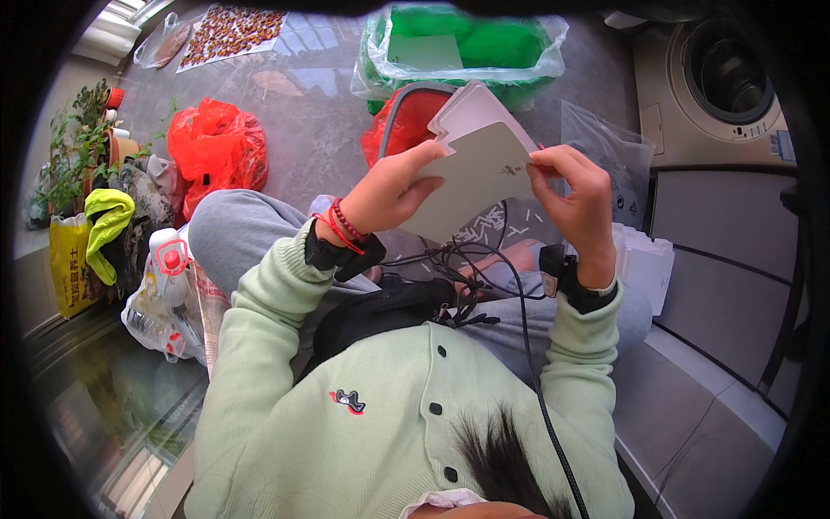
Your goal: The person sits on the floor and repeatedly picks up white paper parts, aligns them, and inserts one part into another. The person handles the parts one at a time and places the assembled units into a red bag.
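Observation:
Both my hands hold up pale grey-white card pieces in front of me. The front piece (480, 186) is flat and bears a small printed motif near its right edge; a lighter card panel (480, 108) with a notched left edge shows behind it. My left hand (393, 186) grips the left side, thumb on the front face. At the right edge my right hand (575, 186) pinches the card between thumb and fingers. Small white strips (484, 227) lie scattered on the floor below. A stack of white cards (640, 264) stands by my right knee.
Beyond the cards stands a green bin (501, 39) lined with clear plastic, with a red-bagged bucket (372, 138) before it. A red plastic bag (216, 147), plants (82, 156) and a bottle (169, 259) are at left. A washing machine (683, 95) is at right. Black cables (523, 294) cross my lap.

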The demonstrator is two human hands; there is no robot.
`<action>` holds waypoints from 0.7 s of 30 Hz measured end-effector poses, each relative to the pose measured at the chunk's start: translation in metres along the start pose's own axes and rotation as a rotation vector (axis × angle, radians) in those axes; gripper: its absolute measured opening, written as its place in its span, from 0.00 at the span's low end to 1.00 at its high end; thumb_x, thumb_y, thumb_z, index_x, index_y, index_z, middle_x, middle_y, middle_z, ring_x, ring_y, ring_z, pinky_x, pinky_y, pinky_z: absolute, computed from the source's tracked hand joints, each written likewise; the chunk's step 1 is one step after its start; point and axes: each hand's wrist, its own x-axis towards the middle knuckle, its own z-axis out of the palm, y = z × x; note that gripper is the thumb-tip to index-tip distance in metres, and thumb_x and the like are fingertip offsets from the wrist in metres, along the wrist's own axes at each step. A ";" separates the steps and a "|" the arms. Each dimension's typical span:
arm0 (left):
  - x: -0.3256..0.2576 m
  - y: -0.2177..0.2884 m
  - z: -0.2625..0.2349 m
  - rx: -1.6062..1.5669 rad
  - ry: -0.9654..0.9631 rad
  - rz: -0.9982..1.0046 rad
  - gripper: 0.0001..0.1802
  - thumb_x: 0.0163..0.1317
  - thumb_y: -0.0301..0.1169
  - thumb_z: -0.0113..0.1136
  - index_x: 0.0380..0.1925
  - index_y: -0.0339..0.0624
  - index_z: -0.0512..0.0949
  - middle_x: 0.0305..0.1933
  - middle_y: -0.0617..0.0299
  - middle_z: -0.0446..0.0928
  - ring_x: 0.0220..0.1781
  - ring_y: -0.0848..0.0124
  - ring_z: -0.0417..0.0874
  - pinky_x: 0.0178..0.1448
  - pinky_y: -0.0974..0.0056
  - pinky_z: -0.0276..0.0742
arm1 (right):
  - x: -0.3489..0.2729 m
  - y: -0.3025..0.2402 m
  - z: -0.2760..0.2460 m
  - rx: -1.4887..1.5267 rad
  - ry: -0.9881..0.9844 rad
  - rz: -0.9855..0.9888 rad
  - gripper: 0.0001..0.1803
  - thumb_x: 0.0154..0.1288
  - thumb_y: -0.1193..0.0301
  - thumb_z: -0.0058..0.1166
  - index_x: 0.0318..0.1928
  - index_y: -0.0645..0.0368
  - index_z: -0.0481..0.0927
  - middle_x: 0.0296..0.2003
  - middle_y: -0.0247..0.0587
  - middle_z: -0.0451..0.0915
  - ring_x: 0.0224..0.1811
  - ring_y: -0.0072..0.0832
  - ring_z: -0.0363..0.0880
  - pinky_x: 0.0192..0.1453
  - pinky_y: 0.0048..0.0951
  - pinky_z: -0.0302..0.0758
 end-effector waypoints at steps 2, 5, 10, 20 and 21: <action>0.000 0.002 0.001 0.021 -0.009 0.015 0.16 0.61 0.18 0.54 0.48 0.39 0.67 0.39 0.52 0.76 0.39 0.61 0.80 0.45 0.66 0.74 | -0.001 0.000 0.001 -0.045 -0.021 0.019 0.07 0.52 0.84 0.58 0.34 0.66 0.78 0.31 0.41 0.80 0.28 0.25 0.81 0.36 0.21 0.76; 0.001 0.005 0.002 0.027 -0.035 0.006 0.15 0.60 0.18 0.54 0.47 0.38 0.69 0.40 0.51 0.76 0.39 0.58 0.79 0.45 0.65 0.74 | -0.001 0.001 0.008 -0.127 0.048 0.020 0.07 0.50 0.81 0.59 0.32 0.62 0.77 0.27 0.42 0.78 0.26 0.31 0.80 0.31 0.25 0.76; 0.002 0.004 0.000 0.038 -0.046 -0.001 0.13 0.60 0.18 0.54 0.46 0.38 0.70 0.39 0.52 0.76 0.39 0.57 0.79 0.45 0.65 0.74 | -0.001 0.006 0.005 -0.005 -0.074 0.063 0.08 0.51 0.80 0.59 0.34 0.63 0.79 0.31 0.44 0.80 0.29 0.33 0.81 0.34 0.26 0.77; 0.001 -0.009 -0.007 -0.037 0.080 -0.058 0.16 0.62 0.20 0.55 0.49 0.41 0.66 0.39 0.56 0.76 0.41 0.71 0.78 0.46 0.67 0.74 | -0.003 0.024 -0.004 0.072 0.126 0.179 0.09 0.62 0.79 0.55 0.43 0.65 0.82 0.39 0.46 0.83 0.38 0.27 0.82 0.42 0.25 0.76; 0.001 -0.012 -0.007 -0.046 0.113 -0.084 0.16 0.63 0.20 0.55 0.49 0.41 0.66 0.40 0.57 0.76 0.42 0.72 0.77 0.47 0.68 0.73 | -0.003 0.024 -0.004 0.059 0.154 0.185 0.09 0.62 0.79 0.54 0.43 0.65 0.82 0.39 0.46 0.83 0.38 0.27 0.82 0.42 0.25 0.77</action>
